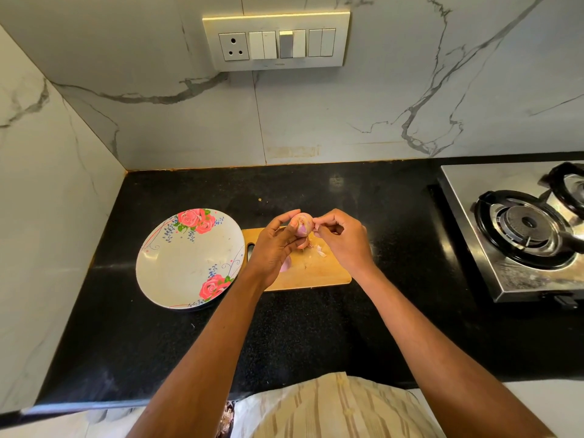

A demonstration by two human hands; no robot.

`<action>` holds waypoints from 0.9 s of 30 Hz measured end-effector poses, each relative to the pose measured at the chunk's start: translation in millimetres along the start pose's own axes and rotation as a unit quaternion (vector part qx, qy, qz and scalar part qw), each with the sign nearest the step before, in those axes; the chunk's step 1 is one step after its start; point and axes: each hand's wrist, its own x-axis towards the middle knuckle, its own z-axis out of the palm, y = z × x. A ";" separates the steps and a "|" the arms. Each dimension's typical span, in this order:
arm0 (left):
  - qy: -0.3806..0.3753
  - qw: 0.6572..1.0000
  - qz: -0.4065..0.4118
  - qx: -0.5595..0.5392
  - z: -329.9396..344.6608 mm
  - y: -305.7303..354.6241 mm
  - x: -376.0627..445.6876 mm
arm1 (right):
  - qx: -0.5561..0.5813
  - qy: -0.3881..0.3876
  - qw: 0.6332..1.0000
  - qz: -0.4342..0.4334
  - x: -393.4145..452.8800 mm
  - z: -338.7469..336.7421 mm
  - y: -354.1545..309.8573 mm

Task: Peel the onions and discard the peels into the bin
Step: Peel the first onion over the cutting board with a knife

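Two hands met above a wooden cutting board [319, 273] on the black counter [316, 327]. The left hand [275, 248] gripped a pinkish onion [301, 224] with curled fingers and thumb, holding it in the air over the far part of the board. The right hand [343, 240] pinched at the onion's right side, where a pale flap of skin showed between its fingertips.

A flowered plate [189, 257] lay just left of the board, its right rim touching or overlapping the board's left edge. A steel gas stove [521, 232] stood well to the right, cut off by the picture's edge. A switch panel [276, 42] sat on the marble wall beyond. Scraps of peel [319, 251] lay on the board under the hands.

The left hand covered much of the board's left part, and a pinkish piece [286, 264] below it was half hidden, so I could not tell what it was. No bin could be made out.

The onion looked nearly round; its axis and which end faced up could not be told.
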 end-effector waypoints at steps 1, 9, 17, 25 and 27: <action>0.001 1.000 0.001 0.003 0.8 0.0 -0.3 | 0.006 -0.001 1.000 0.002 0.1 -0.4 -0.1; 0.004 1.000 0.008 0.016 0.7 0.6 2.5 | 0.008 -0.014 1.000 -0.010 -0.5 -1.7 -7.7; 0.016 1.000 0.007 0.020 2.0 1.2 1.4 | 0.001 0.001 1.000 -0.001 0.3 0.1 -3.6; 0.018 1.000 0.009 0.013 3.4 1.1 1.8 | 0.059 -0.016 0.998 0.026 1.3 -2.0 -4.9; 0.020 1.000 0.007 0.011 3.9 0.5 2.8 | 0.071 -0.027 0.997 0.024 0.4 -0.4 -9.4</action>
